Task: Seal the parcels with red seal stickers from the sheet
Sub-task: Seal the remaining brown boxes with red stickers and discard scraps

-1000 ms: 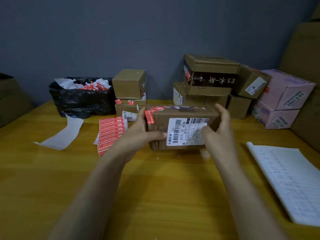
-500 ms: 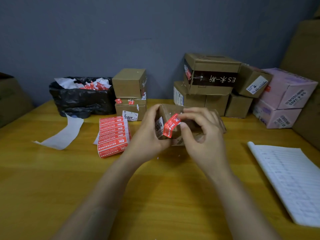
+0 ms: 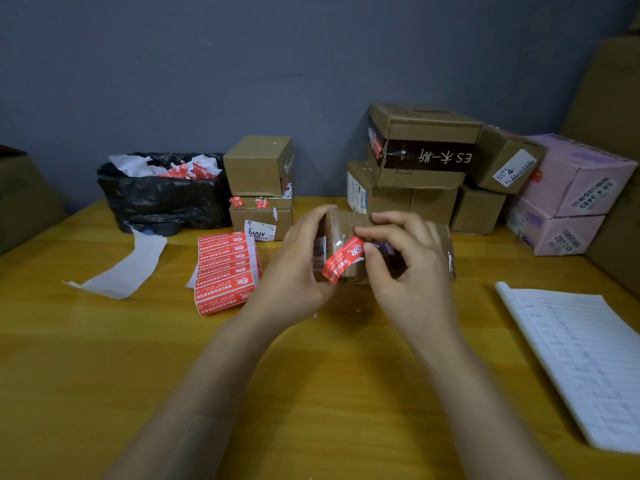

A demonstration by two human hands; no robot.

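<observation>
Yellow desk, frame centre: left hand, grip wrapped round a brown parcel; right hand, grip pinching a red sticker on it.

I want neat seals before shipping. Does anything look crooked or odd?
The red seal sticker sits diagonally on the end of the parcel, not square to its edges; the right hand pinches its upper end. Behind, one brown box leans tilted against the stack.
</observation>
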